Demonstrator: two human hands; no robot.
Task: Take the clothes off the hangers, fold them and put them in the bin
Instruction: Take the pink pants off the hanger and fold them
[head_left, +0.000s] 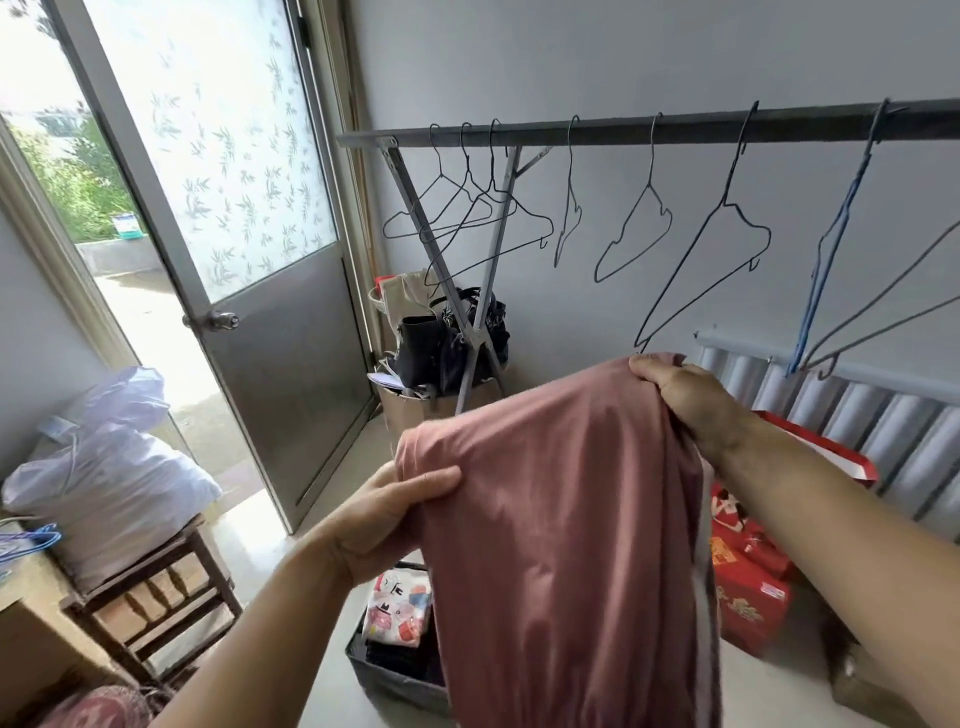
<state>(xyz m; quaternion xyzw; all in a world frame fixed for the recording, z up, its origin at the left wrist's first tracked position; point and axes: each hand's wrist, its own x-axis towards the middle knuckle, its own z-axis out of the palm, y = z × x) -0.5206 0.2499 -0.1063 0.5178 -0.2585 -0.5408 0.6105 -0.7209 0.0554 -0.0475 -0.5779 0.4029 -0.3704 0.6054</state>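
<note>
An open door (270, 332) lets in light on the left. The left hand (384, 525) and right hand (680, 395) each pinch the pink cloth (566, 525), held up below bare hangers (639, 228). The cloth hides half the bin (395, 675) on the pale floor (291, 566).

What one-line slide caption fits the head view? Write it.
Both hands, left hand and right hand, hold up a pink garment above the bin, beneath empty hangers.
</note>
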